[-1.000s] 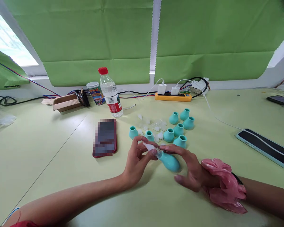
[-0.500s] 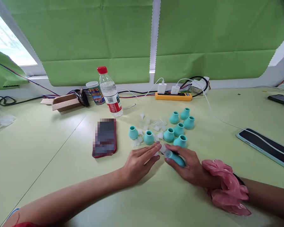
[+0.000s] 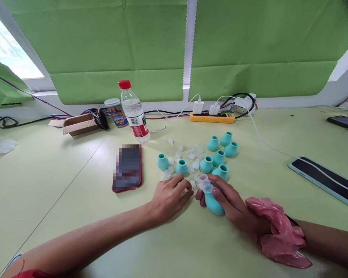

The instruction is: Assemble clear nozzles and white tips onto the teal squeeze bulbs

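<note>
My right hand [image 3: 232, 200] is wrapped round a teal squeeze bulb [image 3: 214, 204]. A translucent plastic nozzle piece [image 3: 204, 181] sits on the bulb's neck, its wide round end tilted up towards the left. Just left of it is my left hand [image 3: 171, 197], low over the table with bent fingers drawn together; whatever is between its fingertips is hidden. Beside those fingertips lies a small translucent piece [image 3: 193, 184]. Several more teal bulbs [image 3: 206, 164] stand beyond my hands, their open necks upward. Loose translucent pieces [image 3: 191, 153] are scattered among them.
A phone in a red case [image 3: 127, 170] lies to the left. Behind it stand a red-capped bottle [image 3: 135, 119] and a printed can [image 3: 116, 112]. An orange power strip [image 3: 211, 117] sits at the back. A white cable crosses another phone [image 3: 324, 181] on the right.
My right hand has turned the bulb more upright, showing the nozzle's round end. My left hand has drawn back from the nozzle, and its straight fingers have curled.
</note>
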The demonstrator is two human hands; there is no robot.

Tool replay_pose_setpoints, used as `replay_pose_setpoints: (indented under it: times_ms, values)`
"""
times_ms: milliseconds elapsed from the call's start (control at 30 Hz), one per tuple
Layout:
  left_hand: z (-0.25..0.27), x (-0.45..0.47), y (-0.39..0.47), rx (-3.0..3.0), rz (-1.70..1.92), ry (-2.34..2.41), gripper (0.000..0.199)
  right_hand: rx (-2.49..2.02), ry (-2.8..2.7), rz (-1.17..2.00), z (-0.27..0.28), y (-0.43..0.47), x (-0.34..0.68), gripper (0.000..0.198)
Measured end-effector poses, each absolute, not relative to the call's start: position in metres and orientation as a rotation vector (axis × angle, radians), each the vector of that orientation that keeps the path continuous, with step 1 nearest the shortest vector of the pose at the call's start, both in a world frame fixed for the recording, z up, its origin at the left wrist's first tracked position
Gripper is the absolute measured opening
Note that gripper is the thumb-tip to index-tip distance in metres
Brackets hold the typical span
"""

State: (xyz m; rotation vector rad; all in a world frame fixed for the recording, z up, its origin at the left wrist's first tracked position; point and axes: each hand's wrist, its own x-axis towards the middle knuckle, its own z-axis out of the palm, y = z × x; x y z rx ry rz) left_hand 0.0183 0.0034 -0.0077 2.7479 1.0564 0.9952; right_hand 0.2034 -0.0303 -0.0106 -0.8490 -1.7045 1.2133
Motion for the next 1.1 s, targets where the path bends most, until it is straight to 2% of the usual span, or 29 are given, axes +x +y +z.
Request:
replay_pose_setpoints:
  times_ms: [167,400,733,1100]
  values:
    - [0.001,0.021,-0.004,2.213,1.058,0.887,0.017,-0.912,-1.68,1.437,-0.004,-0.032,0.198,0.025]
    - [-0.001,0.02,-0.005,1.856,0.896,0.811,0.021,-0.886,-1.61,1.628,-0.009,-0.031,0.199,0.029]
    - [0.0,0.017,-0.006,1.842,0.853,0.727,0.02,-0.892,-1.673,1.572,-0.006,-0.033,0.198,0.029]
    - [0.006,0.024,-0.013,1.68,0.9,0.816,0.019,-1.014,-1.881,1.179,-0.01,-0.033,0.198,0.025]
